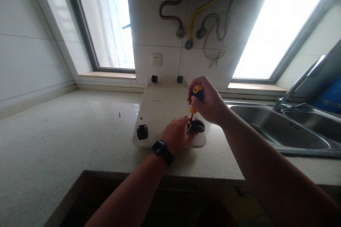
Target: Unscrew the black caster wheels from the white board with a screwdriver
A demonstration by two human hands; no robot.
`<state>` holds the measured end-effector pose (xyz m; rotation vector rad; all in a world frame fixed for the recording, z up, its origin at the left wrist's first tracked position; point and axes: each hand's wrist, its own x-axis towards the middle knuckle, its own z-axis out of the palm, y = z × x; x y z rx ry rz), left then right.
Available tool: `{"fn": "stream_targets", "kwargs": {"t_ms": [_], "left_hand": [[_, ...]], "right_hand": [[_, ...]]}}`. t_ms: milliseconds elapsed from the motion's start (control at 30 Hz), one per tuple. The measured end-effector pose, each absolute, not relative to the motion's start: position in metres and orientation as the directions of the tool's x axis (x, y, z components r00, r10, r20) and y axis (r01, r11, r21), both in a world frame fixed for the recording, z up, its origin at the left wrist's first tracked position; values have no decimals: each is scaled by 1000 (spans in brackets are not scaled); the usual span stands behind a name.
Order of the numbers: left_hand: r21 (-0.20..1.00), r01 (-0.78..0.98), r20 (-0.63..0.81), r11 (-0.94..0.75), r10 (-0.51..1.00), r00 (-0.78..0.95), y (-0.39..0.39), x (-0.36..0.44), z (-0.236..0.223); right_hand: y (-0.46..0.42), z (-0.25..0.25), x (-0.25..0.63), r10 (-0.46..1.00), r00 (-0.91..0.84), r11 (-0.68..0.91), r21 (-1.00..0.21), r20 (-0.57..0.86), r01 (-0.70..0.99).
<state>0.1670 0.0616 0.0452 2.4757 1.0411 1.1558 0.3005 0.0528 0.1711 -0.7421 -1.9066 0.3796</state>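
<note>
Counter [93, 127] beside steel sink [279, 129]; right hand [209, 101] holds screwdriver [197, 94] at caster [198, 126].

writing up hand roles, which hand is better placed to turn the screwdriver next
Probably the right hand: it holds the screwdriver, while the left hand is down at the caster wheel.

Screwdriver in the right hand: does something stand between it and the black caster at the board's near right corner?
Nothing visible blocks the screwdriver: its shaft points down close beside the black caster. The left hand is also there, on the shaft's left side; the tip itself cannot be made out.
</note>
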Motion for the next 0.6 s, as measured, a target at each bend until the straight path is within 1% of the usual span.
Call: {"fn": "stream_targets", "kwargs": {"t_ms": [167,367,467,533,600], "left_hand": [[478,481,584,-735,675,451,62,165,46],[478,461,581,-748,663,472,62,165,48],[473,451,591,-757,652,474,62,165,49],[470,435,604,-768,639,476,61,164,51],[481,411,608,-774,633,480,61,163,53]], "right_hand": [[51,167,306,642,-225,751,-539,733,382],[46,169,310,665,-155,655,-471,731,591],[46,171,309,662,-125,613,-438,739,658],[45,172,309,654,-123,590,-402,747,700],[44,175,310,634,-145,573,-335,760,748]]}}
